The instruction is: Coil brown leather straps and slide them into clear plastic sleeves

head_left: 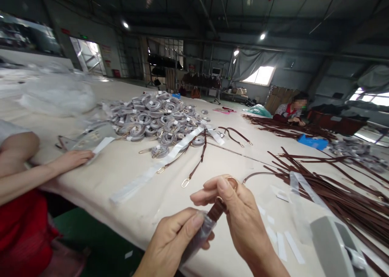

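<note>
A brown leather strap (pixel 217 209) is held between my two hands just above the table's front edge, its lower part inside a clear plastic sleeve (pixel 199 238). My left hand (pixel 179 232) pinches the sleeve near its mouth, thumb on top. My right hand (pixel 234 204) closes its thumb and fingers on the upper end of the strap, where a gold-coloured metal ring shows. Further up the table lie more brown straps (pixel 202 157) with gold oval clasps, beside a long clear plastic strip (pixel 142 184).
Coiled, wrapped straps (pixel 164 119) are heaped mid-table. Loose brown straps (pixel 331 192) spread at right, near a grey tape-dispenser-like device (pixel 337 248) and white paper strips (pixel 287 246). A co-worker's arm (pixel 60 165) reaches in from the left; another person (pixel 290 111) sits at the far right.
</note>
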Demonstrator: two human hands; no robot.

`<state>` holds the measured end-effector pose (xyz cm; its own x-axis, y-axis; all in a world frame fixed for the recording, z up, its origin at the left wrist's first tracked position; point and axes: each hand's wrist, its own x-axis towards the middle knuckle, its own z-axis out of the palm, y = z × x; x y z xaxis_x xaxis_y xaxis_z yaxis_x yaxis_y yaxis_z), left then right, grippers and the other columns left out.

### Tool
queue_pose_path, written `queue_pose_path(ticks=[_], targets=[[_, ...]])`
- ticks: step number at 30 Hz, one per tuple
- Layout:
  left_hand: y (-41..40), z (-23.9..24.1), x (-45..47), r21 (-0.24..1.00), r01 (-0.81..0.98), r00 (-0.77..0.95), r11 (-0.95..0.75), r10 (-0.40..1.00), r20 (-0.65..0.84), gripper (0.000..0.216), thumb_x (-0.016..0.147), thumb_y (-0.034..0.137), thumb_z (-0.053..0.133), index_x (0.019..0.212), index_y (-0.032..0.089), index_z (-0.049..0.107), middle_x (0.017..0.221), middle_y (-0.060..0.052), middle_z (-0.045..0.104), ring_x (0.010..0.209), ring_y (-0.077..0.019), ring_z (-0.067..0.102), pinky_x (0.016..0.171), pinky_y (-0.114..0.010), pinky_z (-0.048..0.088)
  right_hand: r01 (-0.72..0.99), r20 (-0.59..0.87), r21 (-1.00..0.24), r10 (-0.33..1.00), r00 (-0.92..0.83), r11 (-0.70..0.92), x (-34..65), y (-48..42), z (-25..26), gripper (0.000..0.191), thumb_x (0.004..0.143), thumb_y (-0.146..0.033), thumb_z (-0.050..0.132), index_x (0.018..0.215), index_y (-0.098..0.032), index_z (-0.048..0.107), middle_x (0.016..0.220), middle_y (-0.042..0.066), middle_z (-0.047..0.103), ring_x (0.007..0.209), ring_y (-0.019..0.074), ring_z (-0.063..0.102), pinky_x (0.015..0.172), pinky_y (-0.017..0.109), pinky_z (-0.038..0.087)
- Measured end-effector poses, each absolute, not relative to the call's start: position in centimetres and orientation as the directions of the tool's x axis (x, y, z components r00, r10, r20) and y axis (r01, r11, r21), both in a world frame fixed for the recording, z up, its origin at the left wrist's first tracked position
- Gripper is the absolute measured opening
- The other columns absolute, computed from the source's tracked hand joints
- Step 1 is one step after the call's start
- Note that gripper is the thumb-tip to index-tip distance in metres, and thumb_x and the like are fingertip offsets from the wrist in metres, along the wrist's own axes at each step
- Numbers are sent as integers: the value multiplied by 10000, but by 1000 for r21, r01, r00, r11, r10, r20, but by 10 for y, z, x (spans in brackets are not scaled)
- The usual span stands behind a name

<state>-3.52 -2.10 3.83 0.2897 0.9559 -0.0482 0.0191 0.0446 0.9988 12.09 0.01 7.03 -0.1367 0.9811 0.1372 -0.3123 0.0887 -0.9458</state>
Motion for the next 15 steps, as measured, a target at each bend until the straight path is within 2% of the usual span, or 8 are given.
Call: queue_pose_path(ticks=[4,6,7,9,11,13,15], targets=[[-15,45,-23,997,-72,310,9,951,14,441,949,549,544,856,154,717,803,-87,735,748,-213,679,728,-288,541,-241,114,-966,990,-81,92,118,5,75,433,962,-581,509,1023,-178,655,968,102,782,907,189,705,538,189,488],[-14,44,-16,989,-149,315,14,949,34,406,936,529,587,845,152,706,798,-77,724,723,-196,668,705,-280,550,-209,76,-977,991,-109,52,118,9,77,456,950,-604,511,1046,-182,657,982,101,780,909,193,698,508,191,470],[-13,43,-14,983,-182,314,21,949,38,392,924,523,614,839,151,703,790,-71,718,710,-187,662,695,-274,553,-210,70,-977,991,-117,44,119,11,76,464,948,-608,511,1076,-186,657,1012,101,777,923,193,696,551,205,500],[-12,41,-11,972,-234,293,31,955,40,381,884,526,675,841,149,705,770,-64,713,690,-177,658,674,-258,553,-280,94,-958,990,-104,61,122,12,68,483,950,-611,504,1182,-209,639,1129,96,753,1013,199,685,755,270,563],[-9,40,-11,956,-289,227,37,974,31,392,841,541,723,861,150,716,761,-62,717,669,-172,660,655,-245,553,-395,120,-916,986,-112,67,122,9,53,539,941,-639,490,1298,-249,591,1268,91,699,1117,216,657,897,337,550],[-6,41,-12,942,-336,148,25,989,27,389,807,535,762,855,151,718,781,-69,728,688,-176,672,667,-238,556,-465,111,-885,974,-198,6,117,2,31,575,898,-665,540,1293,-253,606,1301,93,678,1138,239,647,923,369,539],[-3,43,-14,925,-380,89,21,996,14,378,787,516,786,889,161,705,787,-72,737,700,-180,683,684,-240,560,-466,89,-883,957,-277,-52,108,-8,8,563,813,-645,671,1184,-223,673,1189,96,720,1055,248,672,915,371,531]])
